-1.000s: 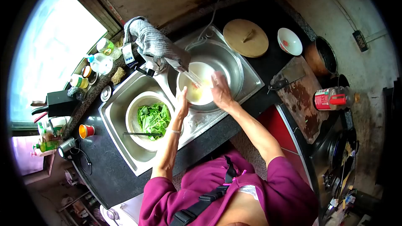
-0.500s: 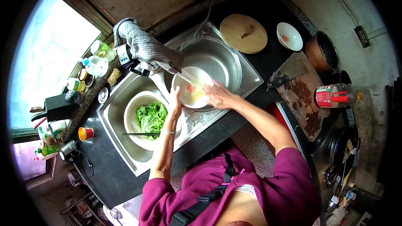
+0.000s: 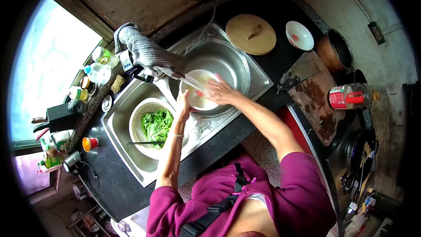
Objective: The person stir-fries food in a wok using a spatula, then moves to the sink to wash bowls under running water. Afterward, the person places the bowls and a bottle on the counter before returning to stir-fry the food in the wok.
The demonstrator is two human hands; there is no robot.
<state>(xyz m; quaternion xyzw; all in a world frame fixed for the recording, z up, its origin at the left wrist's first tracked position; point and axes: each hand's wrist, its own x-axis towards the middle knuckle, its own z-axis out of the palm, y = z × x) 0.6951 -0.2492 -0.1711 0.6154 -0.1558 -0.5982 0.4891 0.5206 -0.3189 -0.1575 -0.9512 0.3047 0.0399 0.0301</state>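
Observation:
A white bowl (image 3: 203, 104) with a red mark inside is held over the right basin of the steel sink (image 3: 237, 63). Its near left rim is in my left hand (image 3: 183, 103). My right hand (image 3: 220, 91) is at the bowl's right side, fingers stretched out and reaching inside it. Water (image 3: 192, 80) runs into the bowl from a faucet wrapped in a grey knitted cloth (image 3: 147, 50). In the left basin, a pale strainer basket (image 3: 135, 118) holds cut green leaves (image 3: 158, 125), with dark chopsticks (image 3: 142, 143) lying across.
Behind the sink lie a round wooden lid (image 3: 251, 35) and another white bowl (image 3: 300, 36). To the right are a cleaver (image 3: 302, 75) on a worn cutting board (image 3: 322, 109), a red-labelled bottle (image 3: 344, 97) and a pot (image 3: 331, 52). Several bottles (image 3: 101, 73) line the windowsill.
My right hand has shifted up and slightly left, farther into the bowl. The yellowish liquid in the bowl looks paler and cloudier. My left hand stays on the rim.

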